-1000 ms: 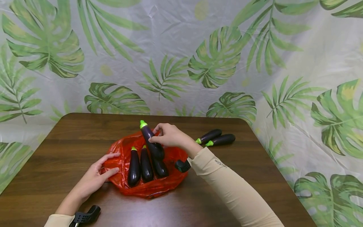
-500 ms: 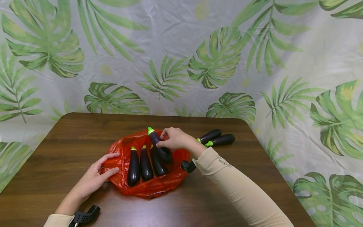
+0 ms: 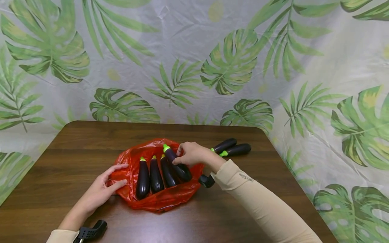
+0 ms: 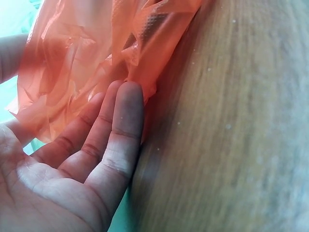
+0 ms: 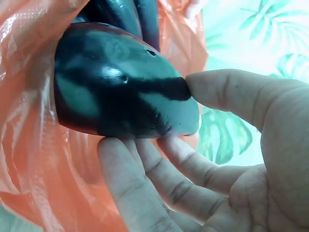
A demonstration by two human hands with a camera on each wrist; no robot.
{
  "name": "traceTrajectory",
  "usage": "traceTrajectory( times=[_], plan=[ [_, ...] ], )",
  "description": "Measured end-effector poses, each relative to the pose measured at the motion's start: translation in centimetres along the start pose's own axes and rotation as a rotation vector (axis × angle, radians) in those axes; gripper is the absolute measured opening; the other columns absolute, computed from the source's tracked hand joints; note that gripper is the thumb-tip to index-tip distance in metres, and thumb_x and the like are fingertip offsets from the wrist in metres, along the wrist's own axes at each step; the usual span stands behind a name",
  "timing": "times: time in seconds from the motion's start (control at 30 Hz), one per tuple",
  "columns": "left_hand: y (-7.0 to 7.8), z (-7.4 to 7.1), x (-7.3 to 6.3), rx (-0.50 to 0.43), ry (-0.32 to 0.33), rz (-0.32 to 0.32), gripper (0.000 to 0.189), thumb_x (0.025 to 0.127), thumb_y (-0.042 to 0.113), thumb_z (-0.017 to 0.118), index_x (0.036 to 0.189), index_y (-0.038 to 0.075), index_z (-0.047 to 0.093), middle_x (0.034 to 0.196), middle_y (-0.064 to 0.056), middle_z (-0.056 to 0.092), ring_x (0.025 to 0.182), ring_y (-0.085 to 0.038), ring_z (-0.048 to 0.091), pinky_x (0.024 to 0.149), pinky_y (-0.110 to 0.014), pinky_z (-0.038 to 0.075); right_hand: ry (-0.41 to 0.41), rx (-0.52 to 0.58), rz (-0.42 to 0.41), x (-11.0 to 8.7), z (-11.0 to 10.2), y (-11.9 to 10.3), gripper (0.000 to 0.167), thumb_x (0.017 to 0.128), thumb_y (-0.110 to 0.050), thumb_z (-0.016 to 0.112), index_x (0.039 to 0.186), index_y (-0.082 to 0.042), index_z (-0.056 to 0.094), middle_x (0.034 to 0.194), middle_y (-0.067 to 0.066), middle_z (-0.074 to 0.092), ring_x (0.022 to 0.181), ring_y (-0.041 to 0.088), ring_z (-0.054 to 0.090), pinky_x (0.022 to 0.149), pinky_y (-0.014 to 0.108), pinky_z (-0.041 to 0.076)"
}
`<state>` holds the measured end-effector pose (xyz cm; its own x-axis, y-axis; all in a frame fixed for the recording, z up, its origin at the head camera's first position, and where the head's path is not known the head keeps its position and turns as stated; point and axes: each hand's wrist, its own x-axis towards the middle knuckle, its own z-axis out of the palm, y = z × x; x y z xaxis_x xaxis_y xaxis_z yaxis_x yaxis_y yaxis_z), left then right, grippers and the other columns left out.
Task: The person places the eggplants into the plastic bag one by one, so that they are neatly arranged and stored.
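Note:
A red plastic bag [image 3: 164,201] lies spread on the table, its mouth toward me. Inside, three dark eggplants lie side by side: a left eggplant [image 3: 143,180], a middle one [image 3: 156,177] and a third one [image 3: 169,173]. My right hand [image 3: 194,154] pinches another eggplant [image 3: 182,171] between thumb and fingers at the bag's right side, beside the third. Its glossy rounded body [image 5: 116,82] fills the right wrist view. My left hand [image 3: 104,185] holds the bag's left rim, with several fingers [image 4: 128,116] against the outside of the film.
Two more eggplants lie on the table right of the bag, a rear one [image 3: 225,145] and a front one [image 3: 238,150], partly behind my right forearm. The wooden table [image 3: 91,145] ends at a leaf-patterned cloth [image 3: 182,50] behind it.
My right hand has moved the gripped eggplant right and down, from above the third eggplant to the bag's right side. My left hand and the bag's left side have stayed still.

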<state>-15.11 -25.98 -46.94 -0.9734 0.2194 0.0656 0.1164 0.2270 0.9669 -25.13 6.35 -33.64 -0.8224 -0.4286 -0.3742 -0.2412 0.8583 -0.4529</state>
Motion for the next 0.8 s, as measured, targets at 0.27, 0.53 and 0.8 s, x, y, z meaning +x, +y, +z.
traceTrajectory(
  times=[0.27,0.53,0.8],
  plan=[
    [-0.06,0.0,0.02,-0.001,-0.001,0.005,0.055,0.108,0.015,0.065,0.158,0.005,0.044,0.139,-0.029,0.06,0.104,-0.004,0.072,0.084,-0.024,0.062,-0.028,-0.015,0.002,-0.51,-0.01,0.2,0.031,0.101,-0.032,0.077,0.116,-0.008,0.064,0.1,0.006,0.067,0.072,0.015,0.067,0.07,0.026,0.06],
    [-0.1,0.0,0.01,0.01,0.0,-0.001,0.055,0.109,0.016,0.064,0.159,0.006,0.043,0.141,-0.029,0.06,0.104,-0.003,0.071,0.085,-0.023,0.062,-0.031,-0.021,0.018,-0.38,0.16,0.24,0.028,0.101,-0.031,0.076,0.112,-0.009,0.064,0.1,0.005,0.065,0.07,0.014,0.064,0.068,0.025,0.058],
    [0.01,0.05,-0.02,0.013,-0.007,0.01,0.055,0.109,0.017,0.064,0.159,0.006,0.044,0.142,-0.029,0.059,0.105,-0.003,0.071,0.085,-0.023,0.062,-0.006,-0.041,0.021,0.42,0.23,-0.36,0.025,0.101,-0.032,0.075,0.101,-0.009,0.066,0.095,0.005,0.066,0.068,0.014,0.064,0.065,0.023,0.055]
  ],
)
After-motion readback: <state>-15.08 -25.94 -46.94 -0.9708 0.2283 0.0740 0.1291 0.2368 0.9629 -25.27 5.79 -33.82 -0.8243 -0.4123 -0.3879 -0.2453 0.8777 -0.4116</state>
